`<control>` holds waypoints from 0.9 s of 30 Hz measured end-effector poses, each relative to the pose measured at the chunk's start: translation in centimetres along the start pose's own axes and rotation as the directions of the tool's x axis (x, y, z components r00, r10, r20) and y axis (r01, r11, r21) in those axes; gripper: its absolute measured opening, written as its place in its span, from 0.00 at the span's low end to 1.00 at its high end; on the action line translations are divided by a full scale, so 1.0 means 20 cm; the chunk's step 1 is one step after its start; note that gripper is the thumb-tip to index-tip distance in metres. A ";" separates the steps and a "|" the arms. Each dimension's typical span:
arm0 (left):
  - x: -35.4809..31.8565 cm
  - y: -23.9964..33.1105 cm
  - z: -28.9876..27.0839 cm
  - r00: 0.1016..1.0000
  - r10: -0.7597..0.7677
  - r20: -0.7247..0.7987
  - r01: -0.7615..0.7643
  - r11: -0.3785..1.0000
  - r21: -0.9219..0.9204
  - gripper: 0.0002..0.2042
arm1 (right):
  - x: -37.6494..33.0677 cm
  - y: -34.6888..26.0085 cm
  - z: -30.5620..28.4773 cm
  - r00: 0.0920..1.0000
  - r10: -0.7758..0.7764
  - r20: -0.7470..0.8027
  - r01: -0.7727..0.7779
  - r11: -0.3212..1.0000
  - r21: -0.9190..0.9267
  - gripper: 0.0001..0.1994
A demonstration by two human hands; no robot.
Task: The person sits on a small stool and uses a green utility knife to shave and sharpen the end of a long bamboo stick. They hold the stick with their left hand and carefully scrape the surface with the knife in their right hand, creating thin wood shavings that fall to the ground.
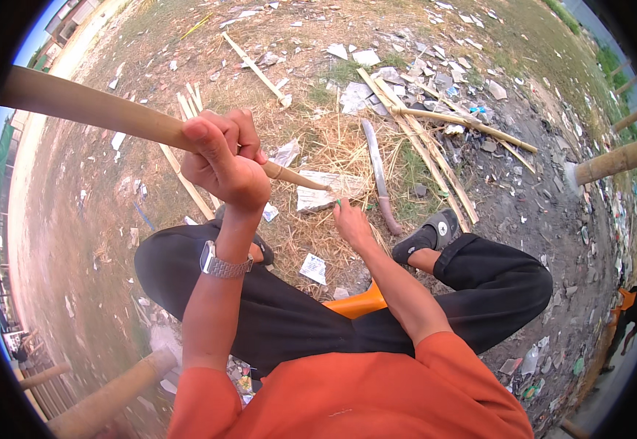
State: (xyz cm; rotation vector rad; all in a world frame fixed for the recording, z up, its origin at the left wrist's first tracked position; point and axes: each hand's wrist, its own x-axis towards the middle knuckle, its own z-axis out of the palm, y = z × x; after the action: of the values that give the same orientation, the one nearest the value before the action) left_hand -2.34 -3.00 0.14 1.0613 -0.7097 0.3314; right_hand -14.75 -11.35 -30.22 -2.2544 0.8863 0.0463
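My left hand (pixel 227 164) is raised and wrapped round a long bamboo pole (pixel 99 108), which slants from the upper left down toward the middle. The pole's thin end rests at or just above a pale, rough slab (pixel 322 199) on the ground. Close to that end is my right hand (pixel 353 222), its fingers pinched together at the slab's near edge. A speck of green shows at the fingertips; what it belongs to I cannot make out. Just right of the slab lies a machete (pixel 377 168), its handle toward me and its blade pointing away.
Dry straw (pixel 340 143) surrounds the slab. Split bamboo strips (pixel 424 146) lie to the right, near a heap of broken tile (pixel 391 77). I sit on an orange seat (pixel 362 301). Thick bamboo posts (pixel 618 161) stand at both sides. Another person (pixel 631 314) is at far right.
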 end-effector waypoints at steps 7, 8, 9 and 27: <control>0.01 0.00 0.03 0.999 -0.009 0.034 0.010 0.999 -0.039 0.25 | 0.10 0.03 0.06 0.998 0.061 0.032 -0.063 0.997 0.051 0.16; 0.01 0.00 0.02 1.000 -0.007 0.028 0.008 1.000 -0.026 0.25 | 0.10 0.00 0.07 0.996 0.068 0.050 -0.070 0.996 0.053 0.16; 0.01 0.00 0.01 0.999 -0.025 0.030 0.024 1.000 0.010 0.25 | 0.09 -0.04 0.05 0.995 0.077 0.064 -0.080 0.996 0.049 0.16; 0.12 -0.06 -0.10 0.980 -0.168 0.111 0.168 0.986 0.009 0.30 | -0.03 -0.55 -0.53 0.999 -0.045 -0.031 0.054 0.885 0.463 0.22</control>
State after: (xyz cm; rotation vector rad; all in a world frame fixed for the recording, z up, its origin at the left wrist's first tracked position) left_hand 0.86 -2.07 0.38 1.1381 -0.7135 0.1272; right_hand -10.80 -11.89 -15.38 -1.8270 0.7534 -0.1936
